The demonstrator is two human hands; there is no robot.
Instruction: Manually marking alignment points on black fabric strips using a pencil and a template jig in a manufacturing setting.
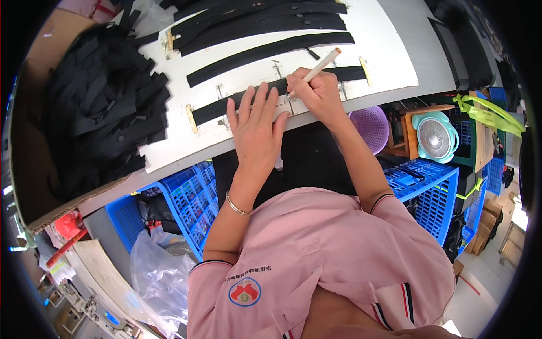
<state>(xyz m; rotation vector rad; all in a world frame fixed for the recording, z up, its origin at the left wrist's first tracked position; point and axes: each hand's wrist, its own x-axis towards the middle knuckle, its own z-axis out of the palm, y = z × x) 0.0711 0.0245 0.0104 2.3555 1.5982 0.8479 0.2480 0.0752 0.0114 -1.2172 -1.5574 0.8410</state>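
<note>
White board (black strips atop)

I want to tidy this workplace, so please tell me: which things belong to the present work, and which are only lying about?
In the work:
white pen, in the right hand
black strip, under the left hand
white board

Apparently just lying about:
purple basket
turquoise fan
clear plastic bag

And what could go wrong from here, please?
The black strip under the left hand might shift if that hand presses unevenly, making the white pen in the right hand stray. The pen's tip is near the left thumb, so a slip could mark the skin. The piled black pieces overlap the white board and might slide further across it.
</note>
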